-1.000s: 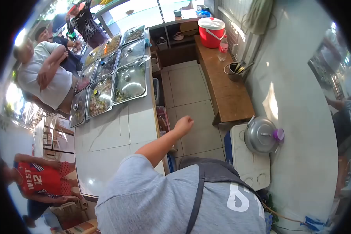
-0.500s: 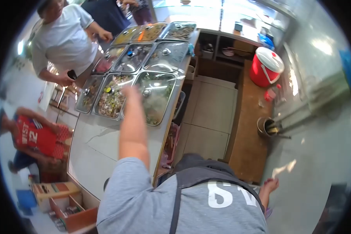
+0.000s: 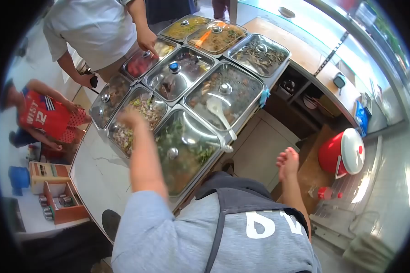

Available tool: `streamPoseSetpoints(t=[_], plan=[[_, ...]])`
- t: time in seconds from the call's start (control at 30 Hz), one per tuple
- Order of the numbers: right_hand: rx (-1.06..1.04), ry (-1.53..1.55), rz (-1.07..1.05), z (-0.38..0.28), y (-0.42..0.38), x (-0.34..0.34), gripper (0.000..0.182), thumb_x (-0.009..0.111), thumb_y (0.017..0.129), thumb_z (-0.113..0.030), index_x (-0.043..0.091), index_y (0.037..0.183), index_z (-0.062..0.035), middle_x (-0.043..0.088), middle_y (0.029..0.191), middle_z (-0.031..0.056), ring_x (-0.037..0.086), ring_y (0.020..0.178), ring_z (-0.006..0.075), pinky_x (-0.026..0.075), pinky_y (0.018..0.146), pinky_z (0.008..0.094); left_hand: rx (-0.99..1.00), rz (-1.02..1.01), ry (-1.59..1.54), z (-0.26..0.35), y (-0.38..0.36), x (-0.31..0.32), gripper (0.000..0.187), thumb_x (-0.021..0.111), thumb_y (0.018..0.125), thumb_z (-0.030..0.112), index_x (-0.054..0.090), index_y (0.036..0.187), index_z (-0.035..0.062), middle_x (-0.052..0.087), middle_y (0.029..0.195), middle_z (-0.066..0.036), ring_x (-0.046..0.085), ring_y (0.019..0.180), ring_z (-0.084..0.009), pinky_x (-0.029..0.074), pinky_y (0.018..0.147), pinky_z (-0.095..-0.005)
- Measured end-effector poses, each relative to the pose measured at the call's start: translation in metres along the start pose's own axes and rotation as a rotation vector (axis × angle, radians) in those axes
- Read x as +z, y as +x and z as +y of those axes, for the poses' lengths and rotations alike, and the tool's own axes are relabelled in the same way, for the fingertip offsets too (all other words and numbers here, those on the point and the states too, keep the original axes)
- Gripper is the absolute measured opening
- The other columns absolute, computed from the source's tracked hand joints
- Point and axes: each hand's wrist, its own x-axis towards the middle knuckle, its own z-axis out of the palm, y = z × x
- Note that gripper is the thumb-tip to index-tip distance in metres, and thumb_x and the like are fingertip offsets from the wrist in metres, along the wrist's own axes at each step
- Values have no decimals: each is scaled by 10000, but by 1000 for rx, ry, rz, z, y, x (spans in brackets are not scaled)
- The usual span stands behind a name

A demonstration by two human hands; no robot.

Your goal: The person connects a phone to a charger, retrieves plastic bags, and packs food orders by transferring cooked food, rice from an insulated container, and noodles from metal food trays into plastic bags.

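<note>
My left hand (image 3: 131, 117) is over the lidded tray of chopped mixed food (image 3: 143, 107), its fingers smeared by motion. Whether it touches the lid cannot be seen. Beside my forearm stands a larger tray of leafy greens (image 3: 184, 150) under a clear lid. My right hand (image 3: 287, 163) hangs over the floor gap, right of the trays, fingers loosely curled and nothing visible in it. A white serving spoon (image 3: 220, 116) rests on the lid of another tray (image 3: 232, 88). Across the counter, a person in a white shirt (image 3: 89, 32) points a hand (image 3: 146, 40) at a tray of red food (image 3: 139, 66).
Several more lidded trays fill the counter (image 3: 100, 168). A red bucket with a white lid (image 3: 351, 152) and a bottle with a red cap (image 3: 325, 193) stand at the right. Someone in a red jersey (image 3: 43, 111) is at the left, near a wooden box (image 3: 64, 202).
My view has turned, and the trays appear nearer. My left hand is lower and further left over the chopped food. My right hand has come up and forward. The white-shirted person's hand reaches further over the trays.
</note>
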Motion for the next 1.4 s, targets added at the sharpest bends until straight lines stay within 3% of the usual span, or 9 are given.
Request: streamPoseSetpoints(t=[0.13, 0.27, 0.37, 0.5, 0.6, 0.7, 0.87, 1.07, 1.4], plan=[[383, -353, -383, -11, 22, 45, 263, 502, 867, -221, 462, 1104, -114, 539, 807, 34, 531, 647, 129, 432, 523, 248, -58, -907, 164, 63, -265, 144, 168, 528, 773, 88, 507, 929, 30, 552, 957, -154, 536, 888, -258, 430, 742, -364], [345, -844, -497, 0, 102, 13, 371, 560, 823, -273, 483, 1115, -56, 583, 878, 75, 572, 663, 154, 468, 577, 267, 756, -1741, -81, 86, -386, 182, 254, 638, 720, 174, 604, 934, 42, 544, 1052, -127, 475, 1033, -267, 385, 891, -347], [117, -1201, -521, -5, 167, -32, 394, 586, 784, -287, 517, 1078, -33, 607, 863, 145, 598, 737, 200, 476, 632, 314, -287, -2332, 341, 102, -306, 193, 322, 540, 795, 276, 626, 1015, 58, 612, 996, -35, 564, 839, -170, 418, 822, -322], [-148, -1520, -530, -19, 258, -128, 389, 595, 744, -280, 537, 1035, -27, 606, 877, 215, 610, 793, 276, 461, 731, 349, 188, -391, 1445, 34, -40, 57, 328, 560, 791, 342, 623, 998, 95, 608, 1019, -81, 585, 887, -220, 481, 702, -377], [-226, -1546, -506, -43, 308, -170, 340, 584, 769, -266, 536, 1025, -46, 607, 808, 162, 602, 654, 253, 480, 612, 348, -374, -516, 2663, 106, -24, -97, 305, 590, 785, 292, 622, 1065, 176, 559, 1157, -65, 549, 1034, -250, 485, 752, -476], [325, -1053, -205, -100, 314, -160, 270, 566, 806, -253, 523, 1022, -97, 562, 728, 81, 546, 537, 189, 450, 458, 312, -624, 46, 2401, 107, -44, -190, 316, 552, 796, 241, 599, 1069, 89, 573, 1117, -104, 556, 1014, -269, 499, 730, -430], [457, -803, 41, -114, 345, -153, 172, 522, 849, -230, 499, 1000, -151, 501, 705, 9, 468, 478, 102, 395, 388, 245, 85, 1190, 831, 75, -67, -140, 372, 577, 768, 170, 499, 1107, 38, 575, 969, -184, 578, 849, -300, 480, 719, -431], [282, -830, -77, -105, 332, -98, 197, 539, 846, -221, 504, 1015, -126, 504, 691, -13, 480, 511, 77, 407, 410, 223, 496, -517, 1138, 31, -80, 136, 462, 627, 710, 378, 597, 1048, 65, 607, 951, -182, 562, 932, -319, 418, 832, -394], [352, -1004, -135, 11, 132, -137, 199, 578, 809, -173, 508, 969, -78, 518, 710, 33, 502, 500, 124, 417, 420, 251, 558, -684, 1214, -15, -53, 217, 389, 591, 787, 316, 548, 1095, 81, 461, 1049, -199, 508, 969, -374, 432, 810, -450]])
